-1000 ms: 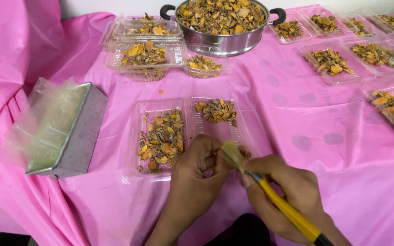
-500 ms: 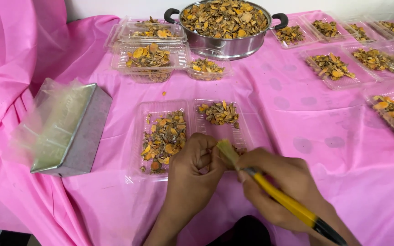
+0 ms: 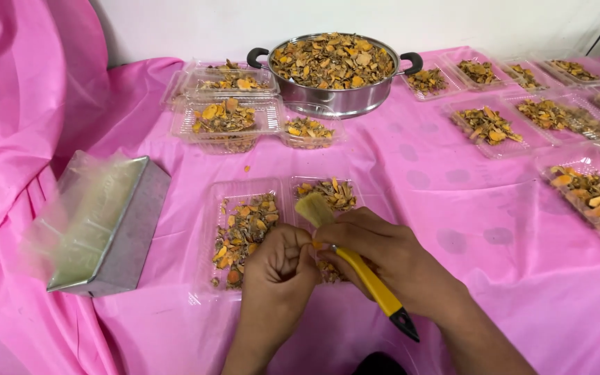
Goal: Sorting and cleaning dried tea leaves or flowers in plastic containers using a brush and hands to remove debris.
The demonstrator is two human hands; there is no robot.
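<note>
My right hand grips a yellow-handled brush, its pale bristles pointing up and away from me. My left hand is closed around a small orange-brown dried piece held against the brush; the piece is mostly hidden by the fingers. Both hands hover over an open clear plastic clamshell tray whose two halves hold dried yellow-orange slices.
A steel pot full of dried slices stands at the back. Filled clear trays sit left of it and along the right side. A metal box with plastic film lies at left. Pink cloth covers the table.
The brush has tilted more upright and both hands have shifted slightly right and nearer the tray; the view has dropped a little.
</note>
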